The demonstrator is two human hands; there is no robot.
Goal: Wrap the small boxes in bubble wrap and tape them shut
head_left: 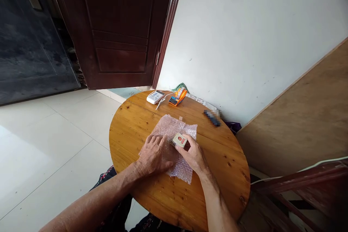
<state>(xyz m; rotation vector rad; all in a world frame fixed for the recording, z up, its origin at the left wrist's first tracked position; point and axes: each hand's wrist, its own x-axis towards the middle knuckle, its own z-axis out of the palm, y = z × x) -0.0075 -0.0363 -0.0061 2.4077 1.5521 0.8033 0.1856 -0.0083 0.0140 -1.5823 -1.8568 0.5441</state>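
Observation:
A sheet of bubble wrap point(168, 125) lies on the round wooden table point(220, 177) in front of me. My left hand point(153, 154) rests flat on its left part, palm down, fingers stretched forward and thumb out to the side. Between the thumb and fingers of my right hand point(194, 154) is a small pale box point(179, 140) with a red emblem and a red label on top. I hold the box over the middle of the wrap, just right of my left fingertips; whether it touches the sheet I cannot tell.
At the table's far edge are a white device point(155, 97) with a cable and an orange tape dispenser point(178, 97). A dark blurred-out object point(212, 118) lies toward the right rear. Beyond stand a white wall point(231, 43) and a dark red door point(119, 25).

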